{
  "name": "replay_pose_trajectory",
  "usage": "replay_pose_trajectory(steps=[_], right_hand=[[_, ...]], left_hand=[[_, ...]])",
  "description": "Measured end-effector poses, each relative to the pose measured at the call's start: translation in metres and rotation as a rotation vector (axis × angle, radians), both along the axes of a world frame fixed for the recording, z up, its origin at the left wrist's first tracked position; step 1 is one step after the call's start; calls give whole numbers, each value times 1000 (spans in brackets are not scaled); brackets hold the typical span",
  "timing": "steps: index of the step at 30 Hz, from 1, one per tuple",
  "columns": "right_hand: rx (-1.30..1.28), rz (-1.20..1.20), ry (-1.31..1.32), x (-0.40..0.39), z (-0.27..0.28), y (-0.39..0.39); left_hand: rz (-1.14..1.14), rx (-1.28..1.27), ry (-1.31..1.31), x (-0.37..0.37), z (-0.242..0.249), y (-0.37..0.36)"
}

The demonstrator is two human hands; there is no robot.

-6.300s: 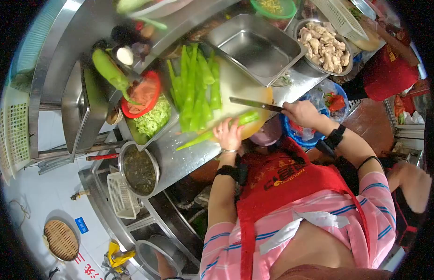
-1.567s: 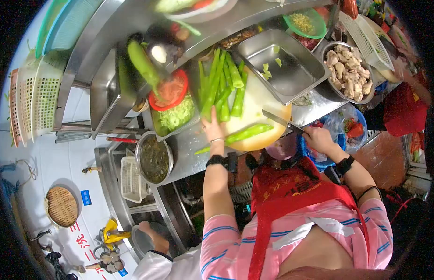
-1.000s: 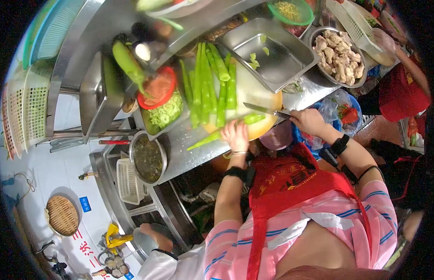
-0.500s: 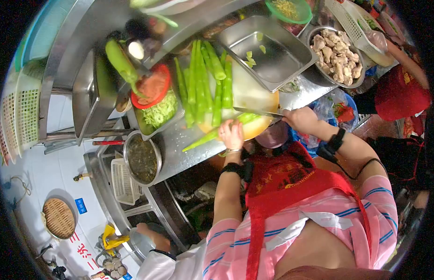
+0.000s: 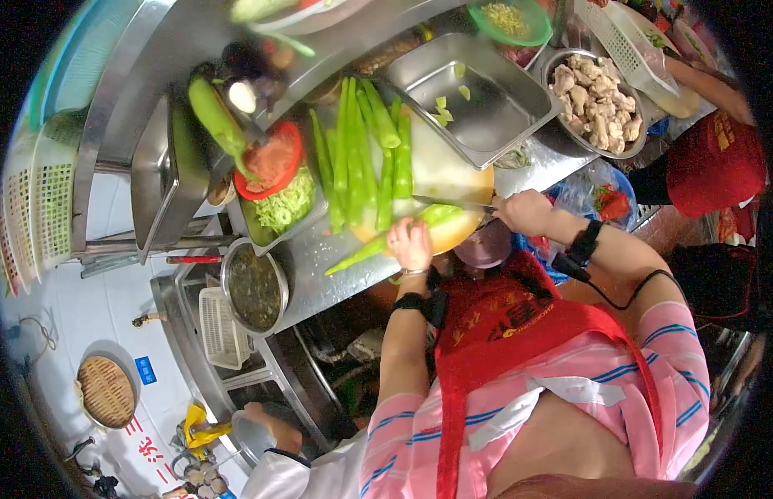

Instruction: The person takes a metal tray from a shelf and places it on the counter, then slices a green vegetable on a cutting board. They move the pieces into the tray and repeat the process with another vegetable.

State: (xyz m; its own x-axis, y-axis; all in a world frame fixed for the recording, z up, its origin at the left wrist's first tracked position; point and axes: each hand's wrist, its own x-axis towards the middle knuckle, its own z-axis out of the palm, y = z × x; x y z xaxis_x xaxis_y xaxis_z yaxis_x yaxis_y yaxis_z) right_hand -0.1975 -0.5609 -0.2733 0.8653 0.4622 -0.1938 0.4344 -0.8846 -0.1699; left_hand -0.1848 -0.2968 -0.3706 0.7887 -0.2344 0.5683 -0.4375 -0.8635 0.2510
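Note:
My left hand (image 5: 410, 243) is closed over a long, tapering green celtuce stem (image 5: 357, 256), pressing it onto the round cutting board (image 5: 453, 233). The thin tip of that stem points left past the board's edge. My right hand (image 5: 524, 213) grips the handle of a kitchen knife (image 5: 465, 203), its blade lying along the far side of the stem's thicker end. Light green pieces (image 5: 441, 214) show just beside the blade and my left fingers. Behind my left hand, several more celtuce stems (image 5: 346, 158) lie side by side, partly on the board.
A steel tray (image 5: 528, 108) with a few green bits overlaps the board's far side. Right of it stands a bowl of meat chunks (image 5: 599, 100). Shredded greens (image 5: 287, 204) and a red basket (image 5: 278, 175) are at left. Other people's arms (image 5: 711, 87) reach in at right and lower left.
The knife blade has shifted slightly at the stem's thick end, and the green there looks broader. My left hand stays on the stem. The whole view has moved a little.

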Motion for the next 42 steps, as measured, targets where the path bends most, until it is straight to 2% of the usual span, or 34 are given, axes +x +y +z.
replay_pose_trajectory(steps=[3,7,12,16,21,25,28,30,33,37,42], right_hand=[[69,-35,8,-1,26,-4],[65,3,20,1,-7,-3],[44,-15,65,9,36,-6],[61,-10,105,5,3,-3],[39,-28,123,13,33,-4],[79,-31,111,8,2,0],[71,-5,93,17,1,-1],[71,35,81,21,23,-6],[113,-1,91,18,24,-5],[78,-12,92,16,-7,2],[87,36,64,21,22,-4]], left_hand=[[-4,-15,-20,3,-1,-1],[2,1,-22,2,0,-2],[-17,-14,-32,3,1,-1],[-8,13,-31,2,0,-1],[-26,-24,-45,2,1,-1],[-7,-41,-33,2,2,-3],[-28,-35,-96,7,-4,-2],[-21,-33,-77,3,-1,-2],[-4,-32,-46,2,2,-3],[-7,-22,-46,3,1,-1],[-7,-39,-56,5,-1,-2]])
